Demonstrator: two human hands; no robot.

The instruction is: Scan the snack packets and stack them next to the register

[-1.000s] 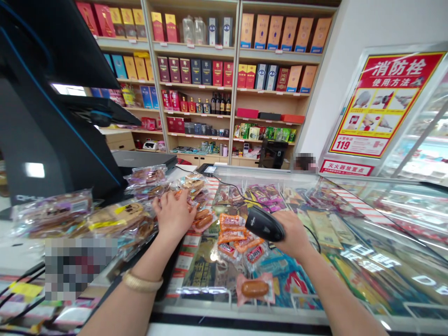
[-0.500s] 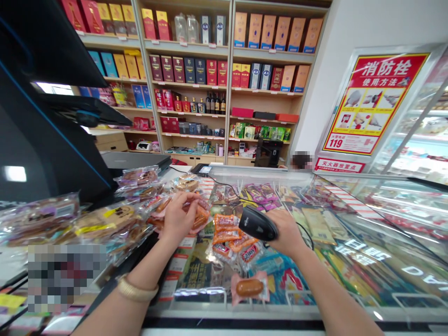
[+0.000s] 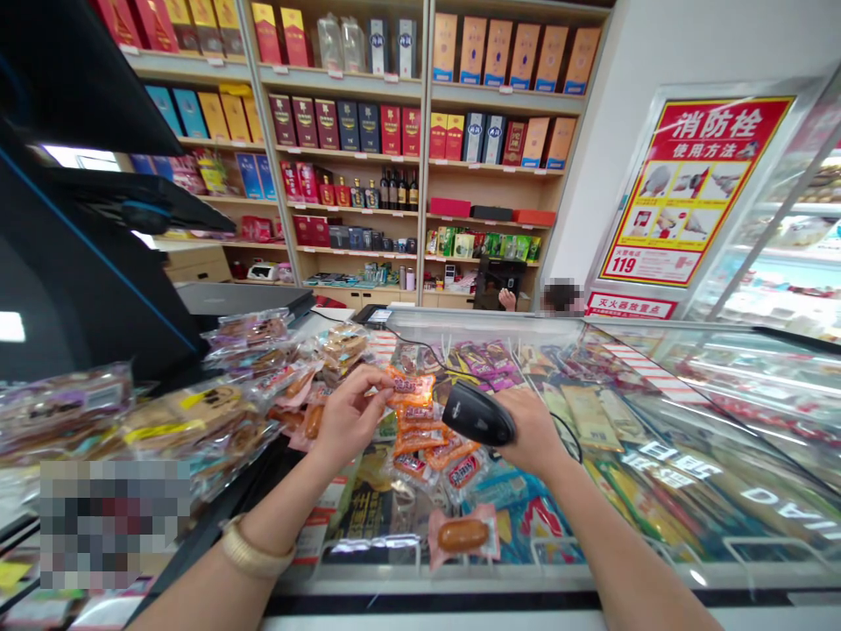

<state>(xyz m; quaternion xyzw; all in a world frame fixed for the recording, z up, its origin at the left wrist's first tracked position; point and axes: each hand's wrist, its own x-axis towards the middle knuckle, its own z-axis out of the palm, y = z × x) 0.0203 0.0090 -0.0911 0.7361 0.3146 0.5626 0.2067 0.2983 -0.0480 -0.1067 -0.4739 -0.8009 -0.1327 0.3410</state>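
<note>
Over the glass freezer top (image 3: 526,582), pinching an orange packet (image 3: 413,387) in the left hand (image 3: 350,414) at the far end of the orange pile (image 3: 421,438); gripping a black scanner (image 3: 478,414) in the right hand (image 3: 531,431); seemingly midway, with that pile laid out, sausage packs (image 3: 303,379) remaining alongside.

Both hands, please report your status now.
Left hand pinching orange packet. Right hand gripping black scanner. Other orange packets lie close by; nothing visible between packet and scanner.
</note>
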